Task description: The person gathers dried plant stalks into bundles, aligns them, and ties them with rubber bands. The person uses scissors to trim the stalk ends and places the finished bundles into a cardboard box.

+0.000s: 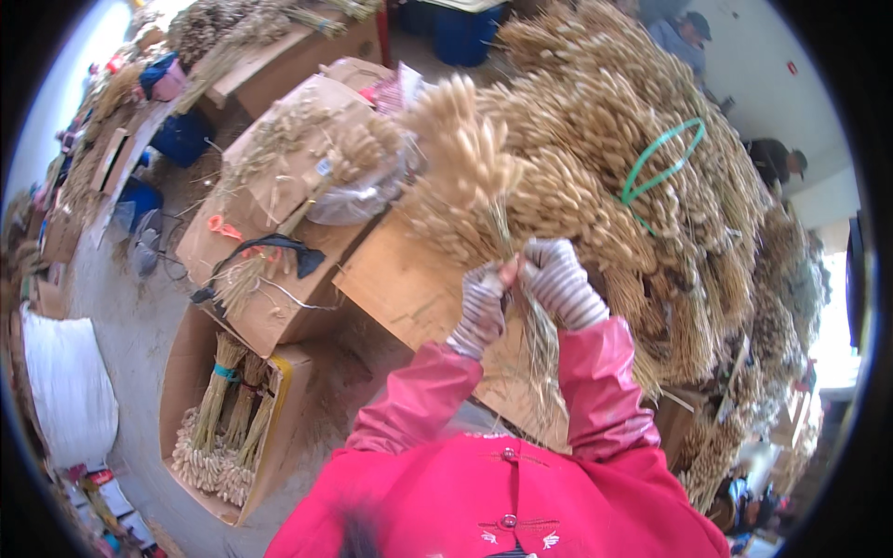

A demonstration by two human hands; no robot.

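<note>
In my left hand (pixel 483 307) and my right hand (pixel 561 279), both in striped fingerless gloves, is a bunch of dried fluffy grass stems (pixel 499 223), gripped where my fingers meet. Its pale, bushy heads point up and away from me, and loose stems trail down below my hands. Under them lies a wooden board (pixel 398 286). Beyond and to the right rises a large pile of dried grass bunches (pixel 593 125), with a green strap loop (pixel 659 157) on it.
A cardboard-covered surface (pixel 272 181) at left holds loose stems, a dark cloth strip (pixel 307 259) and clear plastic (pixel 363 199). Below it, an open carton (pixel 171 418) contains tied bunches. Blue tubs (pixel 183 136) stand farther off. Two people (pixel 680 42) are at the far right.
</note>
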